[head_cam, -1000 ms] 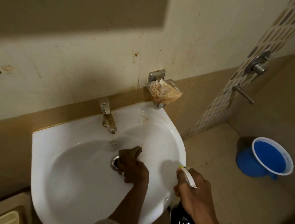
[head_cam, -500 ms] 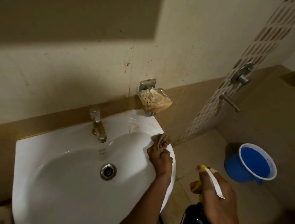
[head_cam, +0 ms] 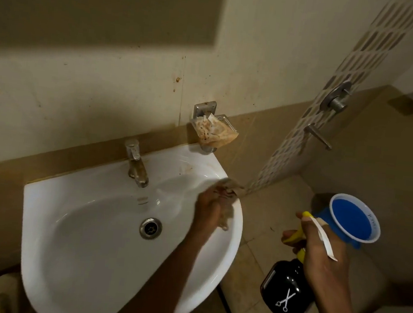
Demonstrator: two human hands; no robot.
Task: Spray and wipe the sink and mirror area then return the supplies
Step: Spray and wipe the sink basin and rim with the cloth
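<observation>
A white wall-hung sink point(head_cam: 73, 239) fills the lower left, with a steel tap point(head_cam: 136, 164) at its back and a drain point(head_cam: 150, 228) in the bowl. My left hand point(head_cam: 211, 208) is blurred at the sink's right rim, closed on a small brownish cloth point(head_cam: 230, 186). To the right of the sink, over the floor, my right hand point(head_cam: 322, 251) grips a black spray bottle point(head_cam: 285, 298) with a yellow trigger and a white scissors mark. No mirror shows in this view.
A wall soap dish point(head_cam: 214, 129) holding a crumpled wrapper hangs above the sink's right corner. A blue mug with a white rim point(head_cam: 354, 221) stands on the floor at right. Shower fittings point(head_cam: 335, 100) project from the patterned tile strip.
My left hand with the cloth went from the drain up to the sink's right rim and has kept rubbing there. The view shifted so the sink sits further left.
</observation>
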